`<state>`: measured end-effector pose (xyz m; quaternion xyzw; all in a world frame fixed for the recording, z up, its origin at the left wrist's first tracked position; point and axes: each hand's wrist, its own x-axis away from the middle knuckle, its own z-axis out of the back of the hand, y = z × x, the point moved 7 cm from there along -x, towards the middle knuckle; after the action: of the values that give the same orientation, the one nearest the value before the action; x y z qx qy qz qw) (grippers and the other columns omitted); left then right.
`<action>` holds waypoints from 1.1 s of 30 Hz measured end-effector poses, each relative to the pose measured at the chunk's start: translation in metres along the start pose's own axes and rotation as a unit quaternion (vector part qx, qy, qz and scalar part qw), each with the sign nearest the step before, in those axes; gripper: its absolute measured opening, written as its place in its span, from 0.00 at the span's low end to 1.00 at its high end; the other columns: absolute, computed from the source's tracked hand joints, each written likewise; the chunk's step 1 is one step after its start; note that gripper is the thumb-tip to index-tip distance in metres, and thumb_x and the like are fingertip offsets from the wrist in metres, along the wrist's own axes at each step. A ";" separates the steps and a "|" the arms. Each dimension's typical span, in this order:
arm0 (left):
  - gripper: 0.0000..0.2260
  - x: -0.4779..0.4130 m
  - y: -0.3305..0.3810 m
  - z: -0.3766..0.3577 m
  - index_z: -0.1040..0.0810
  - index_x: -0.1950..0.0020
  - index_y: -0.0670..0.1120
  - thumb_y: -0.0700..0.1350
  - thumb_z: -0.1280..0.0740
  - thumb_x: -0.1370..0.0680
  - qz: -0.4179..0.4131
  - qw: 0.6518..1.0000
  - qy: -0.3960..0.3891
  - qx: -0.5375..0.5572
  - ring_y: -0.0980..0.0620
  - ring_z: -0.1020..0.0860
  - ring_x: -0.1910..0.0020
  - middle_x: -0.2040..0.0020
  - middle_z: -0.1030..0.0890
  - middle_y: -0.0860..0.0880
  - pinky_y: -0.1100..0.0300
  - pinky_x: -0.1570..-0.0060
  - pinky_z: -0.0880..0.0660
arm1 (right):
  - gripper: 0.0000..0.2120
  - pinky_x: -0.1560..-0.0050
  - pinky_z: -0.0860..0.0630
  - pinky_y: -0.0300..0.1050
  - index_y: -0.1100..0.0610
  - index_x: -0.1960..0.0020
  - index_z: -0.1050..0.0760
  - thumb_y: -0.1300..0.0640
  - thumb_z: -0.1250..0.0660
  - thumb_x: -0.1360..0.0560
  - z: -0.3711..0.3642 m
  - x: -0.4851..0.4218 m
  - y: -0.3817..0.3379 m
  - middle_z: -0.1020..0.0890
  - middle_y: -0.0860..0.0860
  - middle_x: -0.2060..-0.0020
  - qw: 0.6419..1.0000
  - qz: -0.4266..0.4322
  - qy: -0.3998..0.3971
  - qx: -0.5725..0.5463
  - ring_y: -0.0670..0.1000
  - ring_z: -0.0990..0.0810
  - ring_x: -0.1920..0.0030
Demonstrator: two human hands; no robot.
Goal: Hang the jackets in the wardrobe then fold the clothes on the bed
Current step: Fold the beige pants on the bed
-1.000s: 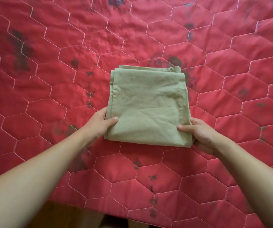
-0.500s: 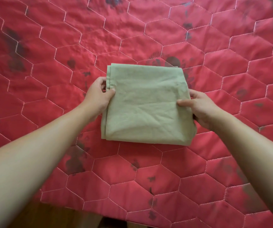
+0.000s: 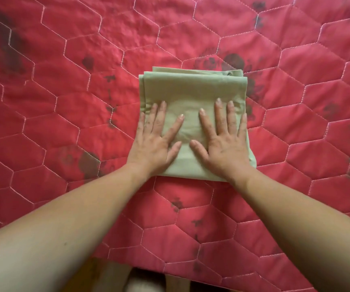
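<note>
Both hands flat, left (image 3: pixel 154 142) and right (image 3: pixel 222 142) pressing the folded cloth (image 3: pixel 193 89) on the bed (image 3: pixel 64 102): soft, light stuff that looks floppy, best lifted from underneath its side edges.

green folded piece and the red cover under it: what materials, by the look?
Green folded cloth: looks like thin woven fabric, cotton or a blend, matte. It shows fine creases and crisp stacked edges at its far side.
Red bed cover: quilted, padded fabric with a slight sheen, possibly synthetic. It has pale stitching in hexagons, puffed panels and a faded dark floral print.
The fibre of either cannot be confirmed.
</note>
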<state>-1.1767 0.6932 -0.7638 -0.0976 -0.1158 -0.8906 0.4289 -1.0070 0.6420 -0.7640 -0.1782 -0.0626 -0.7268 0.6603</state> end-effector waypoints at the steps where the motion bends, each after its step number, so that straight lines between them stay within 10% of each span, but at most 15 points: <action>1: 0.32 0.001 0.002 0.003 0.46 0.17 0.55 0.61 0.43 0.19 0.001 1.000 0.005 0.004 0.38 0.56 0.18 0.18 0.54 0.37 0.35 0.23 0.53 | 0.38 0.23 0.56 0.72 0.46 0.17 0.52 0.31 0.48 0.21 0.003 0.001 0.000 0.58 0.58 0.17 1.000 0.002 0.000 -0.011 0.62 0.62 0.18; 7: 0.30 -0.060 -0.021 0.053 0.45 0.17 0.54 0.60 0.44 0.18 -0.036 0.991 0.112 -0.067 0.35 0.50 0.19 0.19 0.48 0.34 0.32 0.24 0.50 | 0.33 0.24 0.52 0.74 0.48 0.18 0.44 0.36 0.45 0.19 0.050 -0.048 0.016 0.50 0.60 0.18 0.992 0.042 0.116 -0.019 0.66 0.53 0.19; 14: 0.28 -0.113 -0.037 0.029 0.48 0.18 0.57 0.61 0.50 0.18 -0.006 0.998 0.058 -0.020 0.40 0.48 0.19 0.18 0.44 0.40 0.35 0.22 0.55 | 0.34 0.23 0.54 0.70 0.43 0.17 0.49 0.32 0.51 0.20 0.035 -0.093 0.024 0.45 0.56 0.18 0.996 0.014 0.090 -0.015 0.62 0.51 0.18; 22: 0.30 -0.106 -0.035 0.065 0.34 0.25 0.52 0.65 0.38 0.23 -0.022 0.997 -0.079 -0.011 0.40 0.29 0.39 0.38 0.28 0.42 0.43 0.43 0.29 | 0.38 0.38 0.31 0.61 0.51 0.21 0.41 0.33 0.39 0.25 0.066 -0.071 0.025 0.29 0.57 0.32 0.999 0.041 -0.014 -0.018 0.62 0.32 0.31; 30: 0.08 -0.038 -0.010 0.047 0.27 0.58 0.52 0.46 0.28 0.28 0.012 0.928 -0.330 0.171 0.46 0.23 0.53 0.59 0.23 0.53 0.55 0.56 0.26 | 0.18 0.45 0.25 0.57 0.56 0.46 0.31 0.54 0.29 0.31 0.053 -0.010 0.012 0.27 0.56 0.47 0.977 0.054 -0.172 -0.114 0.60 0.28 0.43; 33: 0.07 -0.018 0.005 0.059 0.27 0.54 0.50 0.41 0.30 0.26 -0.023 0.913 -0.353 0.204 0.46 0.24 0.54 0.57 0.24 0.51 0.56 0.59 0.29 | 0.18 0.56 0.24 0.55 0.55 0.45 0.34 0.59 0.31 0.31 0.055 0.013 0.007 0.23 0.53 0.59 0.955 0.035 -0.229 -0.187 0.59 0.22 0.55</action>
<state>-1.1579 0.7203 -0.7121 -0.3132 -0.4412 -0.7646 0.3502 -0.9909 0.6468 -0.7100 -0.4621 -0.0684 -0.6416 0.6084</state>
